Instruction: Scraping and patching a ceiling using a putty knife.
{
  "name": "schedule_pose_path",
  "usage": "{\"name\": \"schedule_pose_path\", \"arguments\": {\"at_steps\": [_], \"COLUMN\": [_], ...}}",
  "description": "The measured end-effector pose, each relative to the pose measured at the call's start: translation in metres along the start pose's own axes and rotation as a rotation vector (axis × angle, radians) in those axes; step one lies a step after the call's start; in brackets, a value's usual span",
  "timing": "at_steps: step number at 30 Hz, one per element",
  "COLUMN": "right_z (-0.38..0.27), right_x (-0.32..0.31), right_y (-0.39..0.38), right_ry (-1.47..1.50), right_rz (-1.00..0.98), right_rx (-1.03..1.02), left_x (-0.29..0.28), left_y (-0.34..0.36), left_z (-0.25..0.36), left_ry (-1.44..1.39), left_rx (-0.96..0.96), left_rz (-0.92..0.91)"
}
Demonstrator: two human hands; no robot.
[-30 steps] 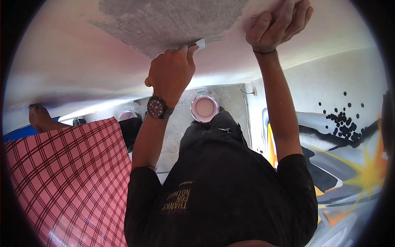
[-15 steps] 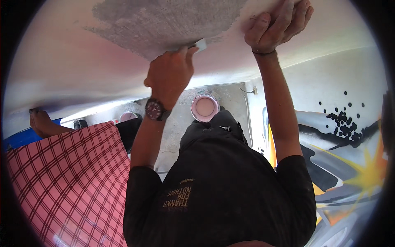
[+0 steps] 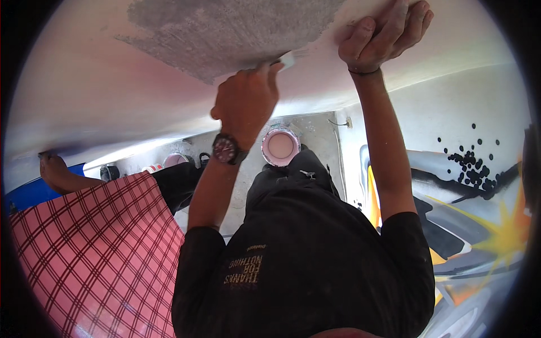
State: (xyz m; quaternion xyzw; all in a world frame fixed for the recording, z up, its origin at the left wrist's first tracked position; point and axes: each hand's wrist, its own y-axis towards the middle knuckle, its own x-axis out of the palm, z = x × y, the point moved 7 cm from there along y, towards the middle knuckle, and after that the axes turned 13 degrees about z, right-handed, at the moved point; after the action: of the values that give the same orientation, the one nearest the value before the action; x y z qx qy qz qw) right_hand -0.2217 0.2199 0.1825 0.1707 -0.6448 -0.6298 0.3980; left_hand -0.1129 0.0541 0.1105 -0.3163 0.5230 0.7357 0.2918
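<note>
My left hand (image 3: 243,101), with a dark watch (image 3: 225,148) on its wrist, is closed around a small scraper (image 3: 286,59). The scraper's pale blade lies against the wall, at the lower edge of a rough grey patch (image 3: 225,34). Around the patch the wall surface (image 3: 112,84) is smooth, whitish and pinkish. My right hand (image 3: 384,40) is set against the wall right of the patch, back toward me. Its fingers are bent and apart, the thumb standing off from them; I see nothing in it, though the finger ends are partly hidden.
A bucket of pale pink material (image 3: 281,146) stands on the grey floor (image 3: 236,186) by my legs. At left a person in a pink checked garment (image 3: 96,253) has a hand (image 3: 55,173) at the wall. Another bucket (image 3: 176,160) stands beyond. A painted side wall (image 3: 468,112) rises at right.
My left hand has slid a little to the right along the patch's lower edge with the scraper. My right hand appears slightly farther right. The person at left has shifted slightly.
</note>
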Motion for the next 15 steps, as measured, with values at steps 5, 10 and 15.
{"name": "schedule_pose_path", "arguments": {"at_steps": [5, 10, 15], "right_z": [-0.005, -0.004, -0.007], "right_x": [0.002, 0.004, 0.004], "right_y": [-0.003, -0.002, 0.000], "right_ry": [-0.029, -0.024, -0.015], "right_rz": [-0.034, -0.050, -0.064], "right_rx": [0.012, 0.022, 0.040], "left_x": [-0.001, -0.003, -0.001], "left_y": [0.000, 0.003, 0.000], "left_z": [-0.007, -0.011, -0.009], "left_ry": [0.027, 0.017, 0.011], "left_rx": [-0.088, -0.072, -0.059], "left_rz": [-0.069, -0.130, -0.082]}}
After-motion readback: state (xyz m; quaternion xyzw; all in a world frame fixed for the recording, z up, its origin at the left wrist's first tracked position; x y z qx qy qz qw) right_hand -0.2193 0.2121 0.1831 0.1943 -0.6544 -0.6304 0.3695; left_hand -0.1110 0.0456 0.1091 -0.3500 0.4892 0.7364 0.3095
